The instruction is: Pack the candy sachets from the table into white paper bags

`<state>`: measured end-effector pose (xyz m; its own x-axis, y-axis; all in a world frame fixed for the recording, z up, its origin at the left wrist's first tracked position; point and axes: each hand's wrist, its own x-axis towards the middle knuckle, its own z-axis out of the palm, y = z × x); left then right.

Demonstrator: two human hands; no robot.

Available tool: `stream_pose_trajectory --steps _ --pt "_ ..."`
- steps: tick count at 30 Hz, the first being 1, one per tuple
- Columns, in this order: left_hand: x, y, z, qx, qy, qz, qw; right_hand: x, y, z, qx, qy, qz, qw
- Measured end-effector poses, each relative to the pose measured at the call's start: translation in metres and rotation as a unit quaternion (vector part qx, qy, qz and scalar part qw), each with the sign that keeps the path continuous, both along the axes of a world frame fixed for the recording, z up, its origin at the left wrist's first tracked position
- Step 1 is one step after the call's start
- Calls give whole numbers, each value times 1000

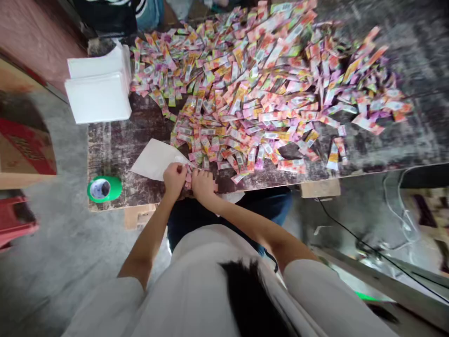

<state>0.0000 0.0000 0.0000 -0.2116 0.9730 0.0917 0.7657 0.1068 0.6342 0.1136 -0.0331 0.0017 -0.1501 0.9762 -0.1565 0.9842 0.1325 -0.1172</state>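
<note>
Both of my hands are close together at the table's front edge. My left hand [174,180] is closed, its fingers bent at the right end of a flat white bag [154,160]. My right hand [204,186] is closed beside it. Between the two hands show several small pink packets [188,179], which both hands appear to grip; their fingertips are partly hidden. Just beyond my hands spreads a large heap of slim, colourful printed packets [242,100], mostly pink, orange and green.
A stack of white bags [100,98] lies at the table's far left. Nearer the front left corner is a green tape roll [104,189]. The dark, worn tabletop [147,117] runs to the right. A person [149,14] is partly visible across it. Cardboard boxes [26,150] stand at left.
</note>
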Motion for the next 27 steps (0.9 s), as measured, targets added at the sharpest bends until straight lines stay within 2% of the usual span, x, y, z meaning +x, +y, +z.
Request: stream_pose_trajectory --steps 6,10,12,14,17,19,20,23,27 --pt "-2 7 -3 -21 -72 75 994 2 0 -1 4 18 -11 1000" --pt "-1 13 -11 -44 -148 134 979 4 -3 1 -1 28 -11 1000" --pt "2 13 -9 -55 -176 142 972 4 -4 3 -7 30 -5 1000" --pt "6 10 -2 -35 -163 99 981 5 -1 6 -19 29 0 999" --pt "10 -4 16 4 -66 -42 997 11 14 15 -56 39 2 998" --pt "10 -16 27 4 9 -121 993 17 29 21 -93 66 2 994" --pt "9 -21 31 0 36 -141 989 20 36 24 -113 83 4 990" --pt "10 -29 36 -10 55 -142 988 23 51 28 -159 120 2 980" --pt "25 -19 37 2 49 -128 991 17 48 23 -155 119 -44 980"
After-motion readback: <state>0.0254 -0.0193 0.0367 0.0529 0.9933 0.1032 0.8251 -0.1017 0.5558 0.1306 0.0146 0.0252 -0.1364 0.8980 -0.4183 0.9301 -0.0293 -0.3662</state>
